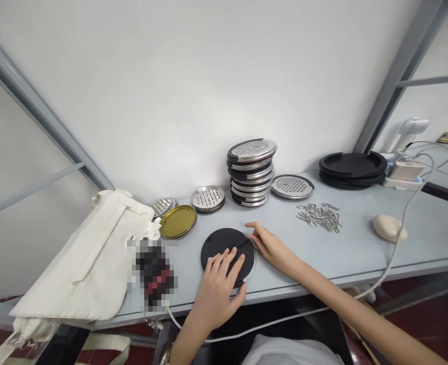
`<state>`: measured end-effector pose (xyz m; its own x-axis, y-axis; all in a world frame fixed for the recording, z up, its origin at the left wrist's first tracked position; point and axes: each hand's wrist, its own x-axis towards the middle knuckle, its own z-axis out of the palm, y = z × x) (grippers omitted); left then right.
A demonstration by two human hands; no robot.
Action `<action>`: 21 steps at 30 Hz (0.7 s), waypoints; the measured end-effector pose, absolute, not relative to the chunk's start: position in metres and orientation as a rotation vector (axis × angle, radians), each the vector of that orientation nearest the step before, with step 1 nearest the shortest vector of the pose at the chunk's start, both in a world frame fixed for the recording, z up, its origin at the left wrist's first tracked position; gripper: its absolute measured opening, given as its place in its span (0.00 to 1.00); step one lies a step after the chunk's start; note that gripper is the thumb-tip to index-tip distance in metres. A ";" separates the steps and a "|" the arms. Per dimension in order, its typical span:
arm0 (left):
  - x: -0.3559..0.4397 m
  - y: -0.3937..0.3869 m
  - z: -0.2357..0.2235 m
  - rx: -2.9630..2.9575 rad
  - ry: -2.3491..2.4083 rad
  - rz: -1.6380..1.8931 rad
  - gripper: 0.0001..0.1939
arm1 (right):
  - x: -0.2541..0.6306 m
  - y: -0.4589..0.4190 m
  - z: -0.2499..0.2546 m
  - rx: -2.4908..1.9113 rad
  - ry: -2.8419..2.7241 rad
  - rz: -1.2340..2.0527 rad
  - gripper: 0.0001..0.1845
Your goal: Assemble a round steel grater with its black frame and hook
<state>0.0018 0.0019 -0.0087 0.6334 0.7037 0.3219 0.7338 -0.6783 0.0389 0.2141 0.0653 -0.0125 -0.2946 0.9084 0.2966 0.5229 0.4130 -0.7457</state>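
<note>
A round black disc [219, 244] with a silvery rim lies flat near the front edge of the table. My left hand [222, 281] rests on top of it, fingers stretched out and lying flat. At the disc's right edge is my right hand [265, 246], its index finger reaching past the rim and its thumb close beneath. A small metal clip [248, 236] seems to sit at these fingertips, partly hidden. Several loose metal clips [320, 218] lie in a pile farther right.
Behind the disc stands a tall stack of round graters [251, 175], with one grater [292, 186] beside it. Black rings [352, 170] are piled at right. Gold lid [178, 221], small grater plates [208, 197] and white bag [83, 253] are left. A white cable [408, 205] crosses the table.
</note>
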 end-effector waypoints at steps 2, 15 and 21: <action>0.002 0.002 -0.009 -2.754 -1.225 -0.473 0.29 | 0.213 0.065 -0.012 -1.196 -1.961 0.685 0.10; 0.002 0.002 -0.009 -2.750 -1.206 -0.486 0.30 | 0.208 0.068 -0.008 -1.119 -2.004 0.602 0.06; 0.001 0.002 -0.009 -2.752 -1.211 -0.475 0.30 | 0.211 0.068 -0.008 -1.106 -2.043 0.538 0.08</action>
<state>0.0013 0.0020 -0.0093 0.6354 0.7027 0.3202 0.7330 -0.6792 0.0359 0.2106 0.0682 -0.0084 -0.3555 0.8412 0.4074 0.5316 0.5405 -0.6521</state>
